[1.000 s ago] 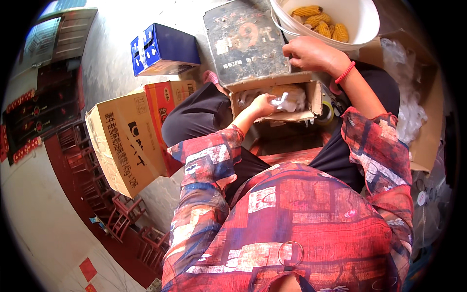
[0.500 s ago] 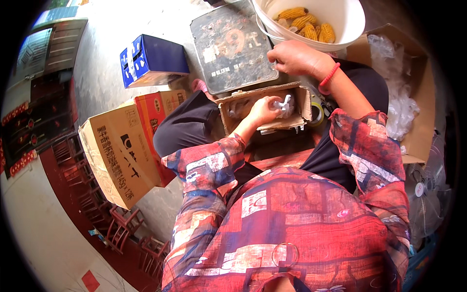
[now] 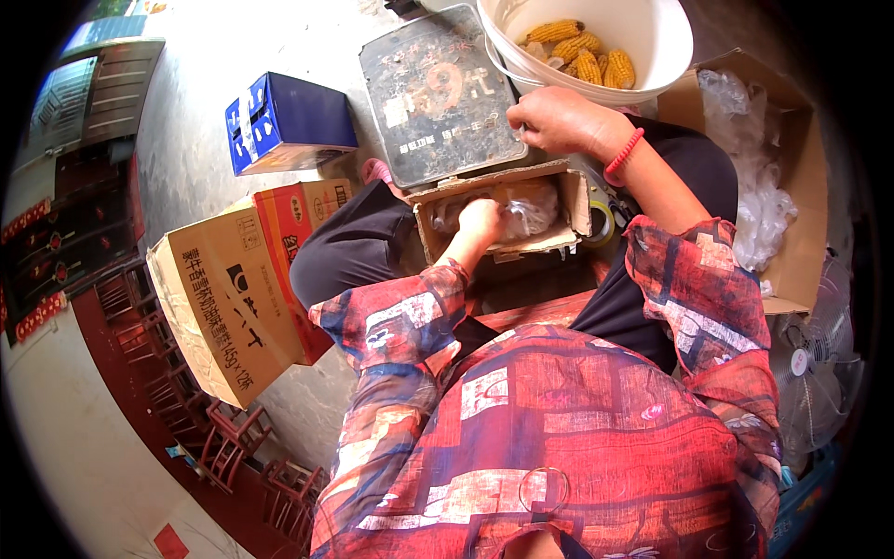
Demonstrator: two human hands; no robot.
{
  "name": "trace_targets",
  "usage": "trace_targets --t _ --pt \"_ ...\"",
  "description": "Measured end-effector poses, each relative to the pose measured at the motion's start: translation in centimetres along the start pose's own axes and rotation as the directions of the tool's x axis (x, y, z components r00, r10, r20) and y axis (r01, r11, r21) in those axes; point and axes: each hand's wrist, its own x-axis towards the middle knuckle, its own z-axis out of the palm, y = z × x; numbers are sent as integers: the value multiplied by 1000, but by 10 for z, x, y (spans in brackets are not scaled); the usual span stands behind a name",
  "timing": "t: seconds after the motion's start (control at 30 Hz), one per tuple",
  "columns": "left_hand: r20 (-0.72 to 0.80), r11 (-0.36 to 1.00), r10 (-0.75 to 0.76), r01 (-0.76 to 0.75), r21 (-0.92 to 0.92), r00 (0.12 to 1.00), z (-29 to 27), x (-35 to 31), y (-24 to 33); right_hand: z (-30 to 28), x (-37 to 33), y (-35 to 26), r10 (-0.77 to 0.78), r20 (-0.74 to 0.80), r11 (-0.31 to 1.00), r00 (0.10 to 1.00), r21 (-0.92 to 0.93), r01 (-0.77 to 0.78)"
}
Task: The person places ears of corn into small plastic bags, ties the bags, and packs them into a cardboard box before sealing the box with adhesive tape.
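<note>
Head view: L hand (image 3: 481,222) is resting in open cardboard box (image 3: 577,199), fingers half-curled at clear plastic (image 3: 533,209) lying inside; R hand (image 3: 568,123) is hanging nr worn dark panel (image 3: 438,101), fingers bent; can't tell either's grip.

Watching from my station, I see two arms reaching forward, hands well apart. The left forearm (image 3: 456,256) slants up and rightward; the left hand (image 3: 480,222) is palm down with curled fingers, their tips hidden from me. The right forearm (image 3: 663,192) angles up and leftward. The right hand (image 3: 563,121) sits farther forward, wrist (image 3: 621,147) bent, fingers folded inward; I cannot tell how tightly they close.
</note>
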Motion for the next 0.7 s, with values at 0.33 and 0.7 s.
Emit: trace_targets --t 0.33,0.7 --pt "-106 963 -214 228 145 971 10 0 -38 -2 1 -2 0 -1 1000 1000 25 0" --pt "276 920 271 -164 -356 922 28 0 3 -1 5 -6 -11 5 1000 1000 -8 11"
